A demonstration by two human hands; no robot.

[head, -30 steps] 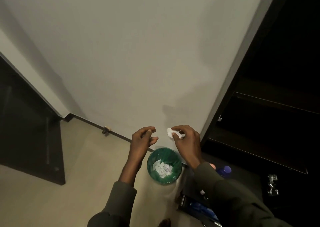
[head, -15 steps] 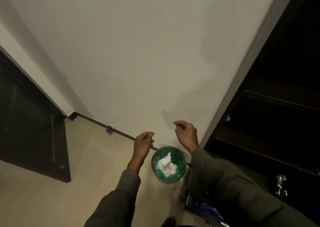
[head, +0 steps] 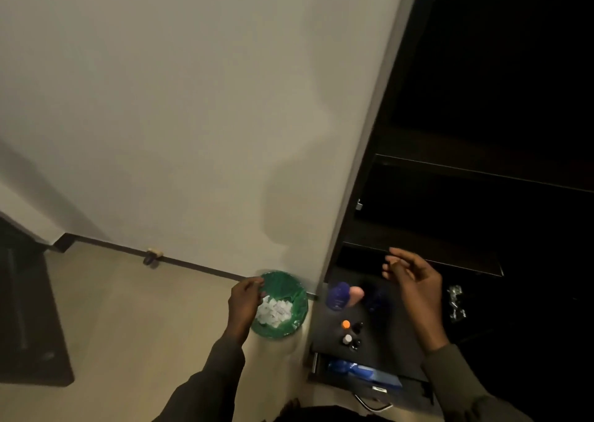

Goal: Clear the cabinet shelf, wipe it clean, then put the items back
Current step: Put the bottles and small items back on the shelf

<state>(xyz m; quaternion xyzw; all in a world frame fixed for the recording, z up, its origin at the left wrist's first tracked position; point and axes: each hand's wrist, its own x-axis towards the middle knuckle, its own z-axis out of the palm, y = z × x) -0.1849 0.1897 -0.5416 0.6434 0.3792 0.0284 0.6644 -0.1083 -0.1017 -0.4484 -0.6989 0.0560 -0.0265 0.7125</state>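
A dark cabinet fills the right side, its lower shelf (head: pixel 427 254) bare at the front edge. Below it a dark surface (head: pixel 382 354) carries a purple bottle (head: pixel 337 294), a pink bottle (head: pixel 356 294), a dark blue bottle (head: pixel 377 298) and several small vials, one with an orange cap (head: pixel 346 324). My right hand (head: pixel 413 280) hovers empty in front of the shelf, fingers loosely bent. My left hand (head: pixel 245 302) hangs at the rim of the green-lined bin (head: pixel 289 285), fingers loosely curled, holding nothing. White crumpled paper (head: pixel 274 310) lies in the bin.
A plain wall stands ahead with a dark skirting and a door stop (head: pixel 152 256). A dark door (head: pixel 29 318) is at the left. An open drawer (head: pixel 360 370) with blue things sits under the dark surface. Shiny metal pieces (head: pixel 456 302) lie at the right.
My right hand dropped the white paper wad into the bin, then swung right, empty, to the cabinet shelf. My left hand sank toward the bin's rim. My view turned right.
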